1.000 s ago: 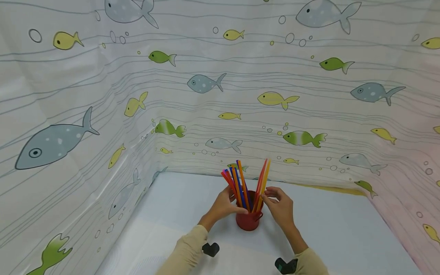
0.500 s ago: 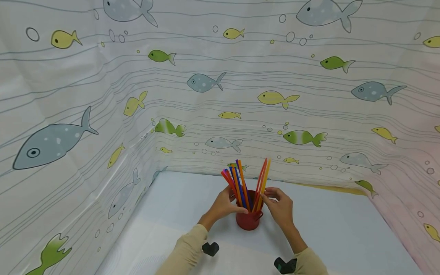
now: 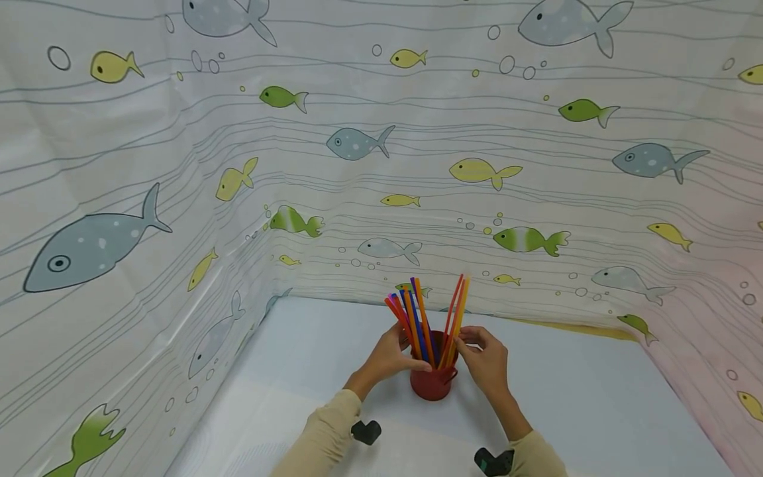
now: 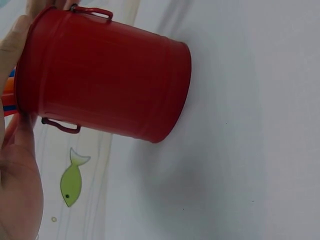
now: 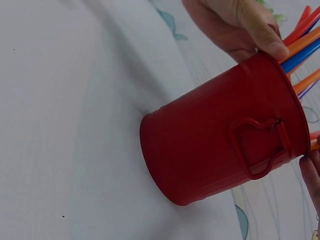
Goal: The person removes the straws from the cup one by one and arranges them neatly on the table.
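A small red metal bucket [image 3: 430,385] with side handles stands upright on the white table, holding several drinking straws. Red, blue and orange straws [image 3: 411,321] lean left in it; red and yellow-orange straws [image 3: 454,318] lean right. My left hand [image 3: 386,356] grips the bucket's left rim beside the left bunch, thumb across the front. In the right wrist view that thumb rests on the rim near the orange and blue straws [image 5: 302,52]. My right hand [image 3: 487,358] is at the right rim, its fingertips pinching the right-hand straws. Its fingertips are partly cut off in the right wrist view.
White table surface [image 3: 596,397] spreads around the bucket. A fish-patterned sheet [image 3: 417,218] rises behind and on both sides. Dark wrist-worn devices [image 3: 366,432] show near both sleeves.
The right-hand straws have shifted slightly and spread a little; the yellow-orange tips look blurred. Both hands stay almost where they were at the bucket.
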Action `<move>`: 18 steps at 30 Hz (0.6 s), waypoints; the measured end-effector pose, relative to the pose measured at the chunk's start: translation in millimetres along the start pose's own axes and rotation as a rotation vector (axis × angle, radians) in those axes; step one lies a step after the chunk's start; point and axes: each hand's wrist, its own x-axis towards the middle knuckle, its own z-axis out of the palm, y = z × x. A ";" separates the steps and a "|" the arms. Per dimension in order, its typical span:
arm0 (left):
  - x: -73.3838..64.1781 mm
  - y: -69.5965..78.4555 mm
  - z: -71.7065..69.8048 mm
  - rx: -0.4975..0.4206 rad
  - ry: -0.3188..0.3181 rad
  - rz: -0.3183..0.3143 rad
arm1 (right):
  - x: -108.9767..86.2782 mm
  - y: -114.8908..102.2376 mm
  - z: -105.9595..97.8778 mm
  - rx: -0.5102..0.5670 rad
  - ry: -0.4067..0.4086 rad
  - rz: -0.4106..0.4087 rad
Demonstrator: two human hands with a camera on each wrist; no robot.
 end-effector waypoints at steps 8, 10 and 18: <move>0.4 1.4 0.1 0.007 0.001 0.007 | 2.1 -20.5 -1.3 0.004 0.028 -0.045; 0.6 1.8 0.0 0.001 -0.002 0.008 | 5.5 -22.9 -2.1 0.005 0.037 -0.055; -0.2 2.2 -1.7 -0.003 -0.012 0.010 | 24.3 -35.1 -10.4 0.021 0.066 -0.108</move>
